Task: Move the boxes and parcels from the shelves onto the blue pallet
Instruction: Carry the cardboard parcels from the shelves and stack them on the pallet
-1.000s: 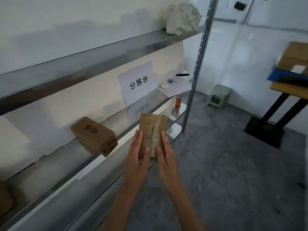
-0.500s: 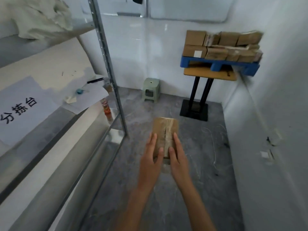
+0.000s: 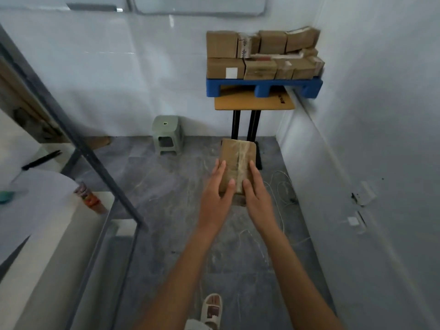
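Parcel [image 3: 238, 160] clamped between left hand [image 3: 215, 191] and right hand [image 3: 258, 195], in transit; blue pallet [image 3: 264, 85] ahead already carries 2 stacked box rows [image 3: 262, 55].

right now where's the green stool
In the head view the green stool stands on the floor against the back wall, left of centre, left of the black-legged table that carries the blue pallet.

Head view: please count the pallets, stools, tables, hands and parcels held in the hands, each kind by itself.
Pallet: 1
Stool: 1
Table: 1
Hands: 2 (left hand, right hand)
Parcel, held: 1
Total: 6
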